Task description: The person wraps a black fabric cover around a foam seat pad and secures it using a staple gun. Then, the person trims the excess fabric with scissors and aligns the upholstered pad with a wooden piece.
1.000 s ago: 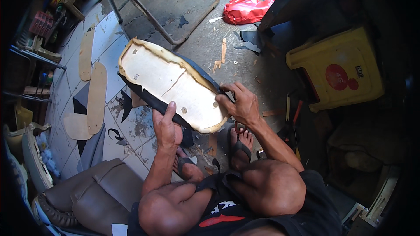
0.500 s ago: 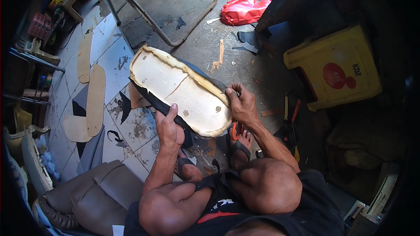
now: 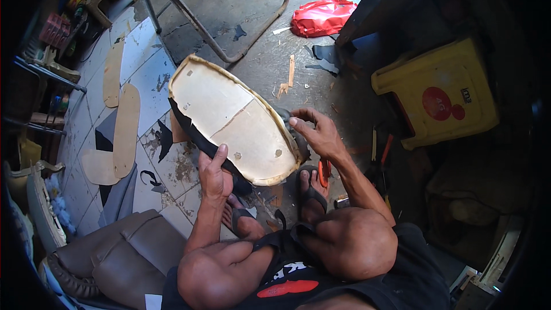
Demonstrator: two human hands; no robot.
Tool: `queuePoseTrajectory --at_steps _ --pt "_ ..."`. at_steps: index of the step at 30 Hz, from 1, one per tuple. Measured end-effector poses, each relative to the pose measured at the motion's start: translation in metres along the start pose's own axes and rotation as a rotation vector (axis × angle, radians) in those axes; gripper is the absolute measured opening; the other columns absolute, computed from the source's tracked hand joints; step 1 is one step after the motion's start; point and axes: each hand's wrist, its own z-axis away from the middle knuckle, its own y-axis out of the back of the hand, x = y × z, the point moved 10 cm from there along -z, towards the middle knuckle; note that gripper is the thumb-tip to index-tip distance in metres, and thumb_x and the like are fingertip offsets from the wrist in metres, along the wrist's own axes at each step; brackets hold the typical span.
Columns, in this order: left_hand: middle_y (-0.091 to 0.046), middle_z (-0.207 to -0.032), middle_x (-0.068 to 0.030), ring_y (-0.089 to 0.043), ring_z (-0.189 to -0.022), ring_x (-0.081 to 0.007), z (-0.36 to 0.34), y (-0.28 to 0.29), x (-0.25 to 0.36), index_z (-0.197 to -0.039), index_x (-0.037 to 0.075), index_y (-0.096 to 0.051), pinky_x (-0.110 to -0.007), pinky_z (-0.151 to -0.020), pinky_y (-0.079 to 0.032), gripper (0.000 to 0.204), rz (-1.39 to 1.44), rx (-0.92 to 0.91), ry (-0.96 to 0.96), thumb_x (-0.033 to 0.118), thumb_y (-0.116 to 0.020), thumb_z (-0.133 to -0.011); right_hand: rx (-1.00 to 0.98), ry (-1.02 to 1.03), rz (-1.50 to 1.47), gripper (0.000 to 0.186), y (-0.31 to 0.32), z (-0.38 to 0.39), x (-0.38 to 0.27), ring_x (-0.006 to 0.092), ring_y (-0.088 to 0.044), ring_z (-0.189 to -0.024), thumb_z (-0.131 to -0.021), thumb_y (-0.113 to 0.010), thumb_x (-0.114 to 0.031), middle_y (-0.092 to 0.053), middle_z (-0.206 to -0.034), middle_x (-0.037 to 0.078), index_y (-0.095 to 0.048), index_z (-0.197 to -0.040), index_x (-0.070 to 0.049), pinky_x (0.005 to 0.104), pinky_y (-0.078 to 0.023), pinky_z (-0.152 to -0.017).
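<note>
A long rounded chair pad (image 3: 221, 117), a pale board rimmed with yellowish foam, is held tilted in front of me, board side up. Dark cover fabric (image 3: 182, 119) shows along its left edge and bunches at its right edge. My left hand (image 3: 215, 175) grips the lower left edge, thumb on top. At the right edge, my right hand (image 3: 315, 132) pinches the dark fabric between thumb and fingers. Below that hand shows an orange loop handle (image 3: 325, 173), perhaps of scissors; the rest of it is hidden.
Thin wooden panels (image 3: 126, 132) and grey fabric scraps (image 3: 120, 198) lie on the tiles at left. A brown cushion (image 3: 132, 258) is by my left knee. A metal-framed chair (image 3: 201, 34) stands ahead, with a red bundle (image 3: 322, 17) beyond. At right is a yellow plastic stool (image 3: 439, 92).
The pad has turned so its board faces up more fully, and the foam along its right edge no longer folds over the board. My right hand has shifted slightly right with the fabric.
</note>
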Motion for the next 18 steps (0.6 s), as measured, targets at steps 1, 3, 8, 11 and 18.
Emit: queuePoseTrajectory --at_steps 1,3,8,11,18 --pt "-0.055 -0.149 -0.0157 -0.055 -0.136 -0.0281 0.000 0.001 -0.002 -0.152 -0.002 -0.042 -0.043 -0.117 -0.043 0.056 0.004 -0.018 0.010 0.002 -0.061 -0.100 -0.036 -0.047 -0.035 0.047 -0.004 -0.003 0.004 0.0164 -0.067 -0.106 -0.099 -0.069 -0.036 -0.074 -0.113 0.011 -0.069 -0.128 0.001 0.0329 -0.050 -0.096" --pt "-0.056 -0.148 -0.0152 -0.054 -0.137 -0.0287 0.000 0.004 -0.006 -0.151 -0.001 -0.043 -0.043 -0.117 -0.042 0.054 0.009 -0.053 0.029 0.005 -0.061 -0.101 -0.110 -0.141 -0.106 0.046 -0.014 -0.009 0.016 0.0157 -0.067 -0.103 -0.099 -0.070 -0.035 -0.074 -0.111 0.010 -0.070 -0.127 0.002 0.0320 -0.051 -0.094" --pt "-0.062 -0.141 -0.0156 -0.061 -0.130 -0.0284 -0.011 0.028 -0.053 -0.147 -0.001 -0.048 -0.043 -0.113 -0.048 0.053 0.285 -0.111 0.320 0.012 -0.068 -0.100 -0.167 -0.138 -0.172 0.039 -0.039 -0.010 0.053 0.0131 -0.066 -0.094 -0.099 -0.072 -0.030 -0.075 -0.106 0.006 -0.072 -0.122 0.003 0.0304 -0.052 -0.085" --pt "-0.066 -0.134 -0.0148 -0.066 -0.122 -0.0288 -0.028 0.071 -0.107 -0.144 -0.001 -0.052 -0.044 -0.106 -0.053 0.053 0.113 0.073 0.391 0.017 -0.073 -0.098 -0.107 -0.224 -0.030 0.033 -0.052 -0.010 0.100 0.0132 -0.067 -0.088 -0.098 -0.070 -0.027 -0.076 -0.097 0.008 -0.075 -0.115 0.001 0.0336 -0.053 -0.080" --pt "-0.068 -0.124 -0.0170 -0.068 -0.111 -0.0313 -0.031 0.139 -0.198 -0.137 -0.005 -0.055 -0.044 -0.098 -0.056 0.050 -0.205 0.349 0.394 0.011 -0.075 -0.094 0.011 -0.477 0.220 0.031 -0.066 -0.001 0.184 0.0277 -0.075 -0.092 -0.092 -0.072 -0.030 -0.077 -0.095 0.021 -0.077 -0.106 -0.002 0.0407 -0.055 -0.085"
